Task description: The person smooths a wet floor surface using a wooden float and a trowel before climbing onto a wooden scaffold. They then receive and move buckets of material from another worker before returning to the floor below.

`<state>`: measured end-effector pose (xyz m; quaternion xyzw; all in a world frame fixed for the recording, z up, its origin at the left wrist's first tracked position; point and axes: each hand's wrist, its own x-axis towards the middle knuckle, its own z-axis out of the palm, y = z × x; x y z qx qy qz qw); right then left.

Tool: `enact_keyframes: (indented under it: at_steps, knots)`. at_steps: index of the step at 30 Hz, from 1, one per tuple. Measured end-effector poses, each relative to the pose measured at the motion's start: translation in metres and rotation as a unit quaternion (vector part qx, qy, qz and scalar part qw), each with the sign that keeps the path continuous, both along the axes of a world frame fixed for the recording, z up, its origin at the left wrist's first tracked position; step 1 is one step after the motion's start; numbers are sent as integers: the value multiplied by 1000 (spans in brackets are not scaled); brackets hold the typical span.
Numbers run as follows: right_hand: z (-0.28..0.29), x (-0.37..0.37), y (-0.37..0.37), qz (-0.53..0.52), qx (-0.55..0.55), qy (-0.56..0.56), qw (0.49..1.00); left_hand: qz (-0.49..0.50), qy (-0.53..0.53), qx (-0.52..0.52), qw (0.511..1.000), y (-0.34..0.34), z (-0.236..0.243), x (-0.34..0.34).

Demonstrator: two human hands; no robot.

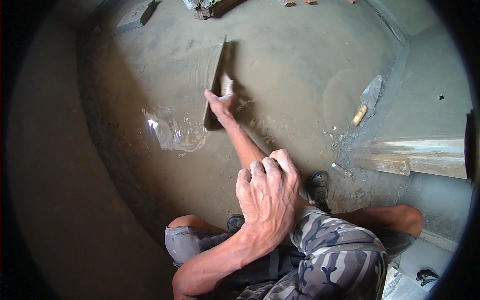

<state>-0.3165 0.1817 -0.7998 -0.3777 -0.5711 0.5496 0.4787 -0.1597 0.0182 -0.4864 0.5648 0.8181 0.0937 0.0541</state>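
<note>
My right hand reaches forward, closed round a long, thin hand float. The float is tilted up on edge, and its handle is mostly hidden by the hand. Under it lies a wet grey-brown floor of mortar, with glossy water and ripples left of the float. Nearer to me, my left hand is curled with its knuckles up, just over my right arm. Its fingertips are hidden, so what they hold, if anything, does not show.
A pointing trowel with a wooden handle lies by the right wall. Near it are a wooden board and a small pale piece. Far off sit a grey block, rubble and brick bits. My shoes stand close below.
</note>
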Motion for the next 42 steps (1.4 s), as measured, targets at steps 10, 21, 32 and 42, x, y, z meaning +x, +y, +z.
enact_keyframes:
  at_steps: [10,21,32,42]
  knots:
    - [11,128,9,-149,-43,41,987,-9,25,-5,1000,-3,4,-4]
    - [46,33,-73,71,-17,-25,997,18,15,19,1000,1,2,-13]
    - [61,-88,-95,216,32,-85,972,90,25,24,995,4,1,-35]
    - [31,-57,5,-18,-76,-147,986,61,54,25,996,1,-4,-31]
